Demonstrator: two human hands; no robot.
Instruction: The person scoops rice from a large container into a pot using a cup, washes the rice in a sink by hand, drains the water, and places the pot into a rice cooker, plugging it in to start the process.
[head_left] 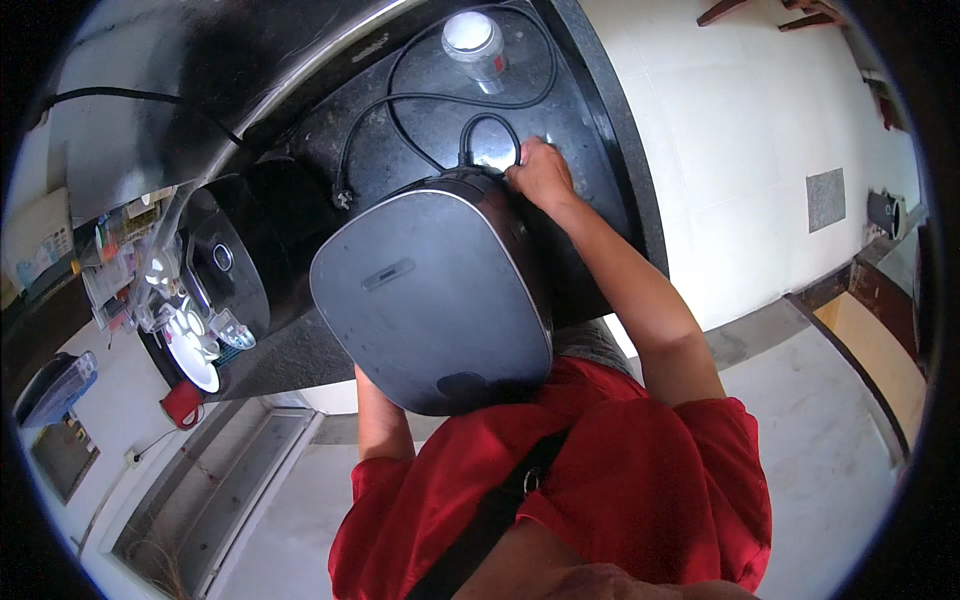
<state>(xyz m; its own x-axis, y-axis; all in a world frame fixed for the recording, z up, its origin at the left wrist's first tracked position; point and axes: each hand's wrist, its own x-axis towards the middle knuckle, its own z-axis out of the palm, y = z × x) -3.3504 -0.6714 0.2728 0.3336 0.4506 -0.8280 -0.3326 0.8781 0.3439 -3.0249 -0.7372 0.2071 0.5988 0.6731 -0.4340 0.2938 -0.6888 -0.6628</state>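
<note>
A bulky black kitchen appliance (430, 290) with a flat, dark grey, rounded top stands at the counter's front edge, close against my body. A black power cord (490, 117) loops up from its far side, and its long end winds across the counter to a plug (344, 199). At the appliance's far right corner, my right hand (543, 175) is closed, its fingers pinching the cord loop. My left forearm (384, 425) passes under the near left side of the appliance. The left hand itself is hidden behind the appliance.
On the dark stone counter (330, 120), a clear jar (474, 48) with a white lid stands at the back. Another black appliance (225, 255) is at the left, beside white dishes (195, 355). A raised black edge (625, 130) borders the counter's right side.
</note>
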